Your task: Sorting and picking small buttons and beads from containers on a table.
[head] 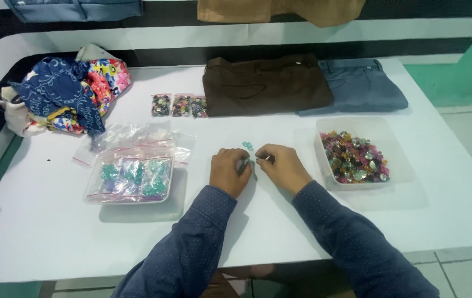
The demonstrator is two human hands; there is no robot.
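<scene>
My left hand [229, 171] and my right hand [281, 165] rest close together on the white table [37, 232], fingers curled. Between them they pinch a small clear plastic bag [248, 163] with a teal tint; what is inside is hidden. Two teal beads [247, 145] lie loose on the table just beyond my fingers. To the left stands a clear tray [131, 177] holding small zip bags of teal beads. At the right sits a clear tub [357, 152] filled with mixed coloured beads.
Empty zip bags [137, 135] are piled behind the tray. Three bags of dark mixed beads [179, 105] lie further back. Folded brown trousers [263, 83] and grey trousers [360, 85] sit at the far edge, patterned cloth [70, 94] at the far left.
</scene>
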